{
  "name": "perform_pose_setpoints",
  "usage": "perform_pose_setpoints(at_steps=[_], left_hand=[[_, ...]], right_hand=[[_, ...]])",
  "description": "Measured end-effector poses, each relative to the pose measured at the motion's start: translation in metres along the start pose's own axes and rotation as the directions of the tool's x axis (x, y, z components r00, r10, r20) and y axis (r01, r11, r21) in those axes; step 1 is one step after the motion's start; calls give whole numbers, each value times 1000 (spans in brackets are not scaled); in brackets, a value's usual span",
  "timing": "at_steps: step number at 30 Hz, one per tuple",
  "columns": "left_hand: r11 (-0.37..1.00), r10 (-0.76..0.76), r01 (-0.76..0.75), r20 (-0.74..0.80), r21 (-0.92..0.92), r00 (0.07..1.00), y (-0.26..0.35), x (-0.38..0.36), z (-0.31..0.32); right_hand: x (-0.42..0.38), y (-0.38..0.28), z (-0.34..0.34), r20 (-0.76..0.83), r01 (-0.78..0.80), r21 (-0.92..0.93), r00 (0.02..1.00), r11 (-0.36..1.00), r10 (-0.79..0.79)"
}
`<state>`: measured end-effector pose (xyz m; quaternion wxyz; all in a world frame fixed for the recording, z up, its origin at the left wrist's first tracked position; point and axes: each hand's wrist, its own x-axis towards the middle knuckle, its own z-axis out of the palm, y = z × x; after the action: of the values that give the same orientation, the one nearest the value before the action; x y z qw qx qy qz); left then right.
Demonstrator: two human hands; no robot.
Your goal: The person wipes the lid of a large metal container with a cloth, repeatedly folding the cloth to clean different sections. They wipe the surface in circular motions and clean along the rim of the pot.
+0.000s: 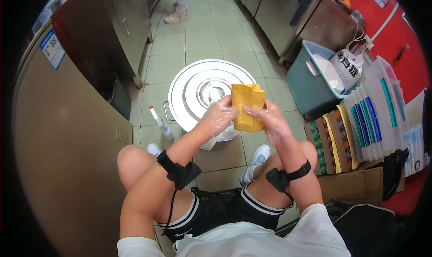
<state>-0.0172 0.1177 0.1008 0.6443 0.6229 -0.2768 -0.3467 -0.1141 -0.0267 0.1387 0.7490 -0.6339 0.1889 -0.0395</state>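
Observation:
A folded yellow packet (247, 108), its top edge uneven, is held upright between my two hands. Around its left edge close the fingers of my left hand (219, 115), thumb on the near face. My right hand (271, 120) grips the right edge the same way. Both hands wear clear plastic gloves. Below and beyond them a large round metal pot with a shiny lid (184, 92) stands on the floor; my left hand and the packet hide part of it.
Left of the pot stands a white bottle with a red tip (161, 124). A blue-grey bin (310, 83) holds white bags; egg trays (330, 142) and a clear plastic box (375, 117) are at the right. Another person's legs (180, 0) show at the top.

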Motion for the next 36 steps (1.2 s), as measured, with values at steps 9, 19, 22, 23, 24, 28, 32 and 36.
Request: perform_pose_setpoints(at_steps=[9,19,22,23,24,28,32,36], left_hand=[[954,-264,220,-222,-205,939,12,5,-11],[954,-265,242,-126,-175,956,-4,5,-2],[969,-227,210,-129,-130,965,-9,9,2],[977,-192,176,-130,-123,973,-13,10,4],[977,-188,173,-121,-127,975,-6,9,3],[984,-169,158,-145,-87,975,-4,9,-1],[981,-184,166,-206,-100,961,7,7,-6],[952,-221,167,-197,-259,955,34,-2,-8]], right_hand=[[81,-39,-23,-170,217,-342,943,914,-287],[207,12,-22,366,433,-900,807,45,-463],[227,33,-19,397,469,-881,803,62,-445],[230,42,-22,442,517,-855,767,40,-464],[229,43,-20,435,500,-866,772,20,-463],[216,40,-33,408,434,-900,819,-29,-404],[177,26,-46,188,205,-977,955,53,-229],[144,14,-57,176,176,-984,984,34,-4]])
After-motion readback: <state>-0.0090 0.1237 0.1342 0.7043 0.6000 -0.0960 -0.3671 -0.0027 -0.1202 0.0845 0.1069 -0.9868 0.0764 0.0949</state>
